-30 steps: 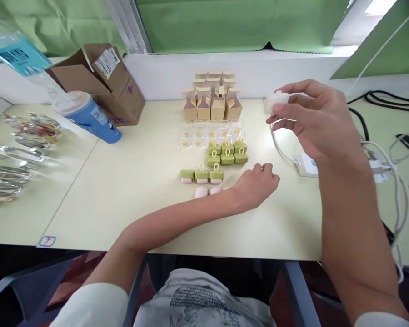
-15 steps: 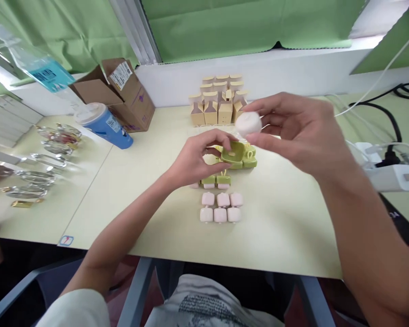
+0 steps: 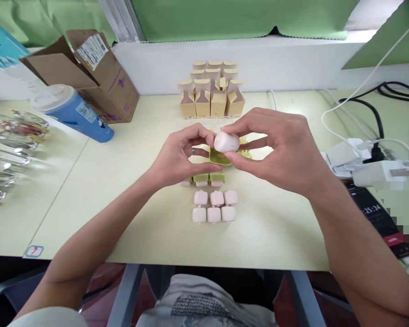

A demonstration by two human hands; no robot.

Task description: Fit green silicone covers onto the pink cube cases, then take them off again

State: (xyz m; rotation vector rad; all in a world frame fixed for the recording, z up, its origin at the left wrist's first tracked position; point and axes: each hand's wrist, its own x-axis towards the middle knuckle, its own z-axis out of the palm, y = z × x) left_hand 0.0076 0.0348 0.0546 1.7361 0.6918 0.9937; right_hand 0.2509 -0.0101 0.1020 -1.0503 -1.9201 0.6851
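head view, right hand (image 3: 279, 147) holding pink case (image 3: 226, 142), phone (image 3: 376, 215) reading 25:34

The right hand (image 3: 281, 150) is pinching a pale pink case (image 3: 226, 142). The left hand (image 3: 175, 156) is holding a green cover (image 3: 218, 159) close by.

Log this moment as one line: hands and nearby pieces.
left hand: holds green shell | right hand: holds pale pink piece, overlapping green shell in view, contact unclear | foreground: six pale pink blocks, two rows
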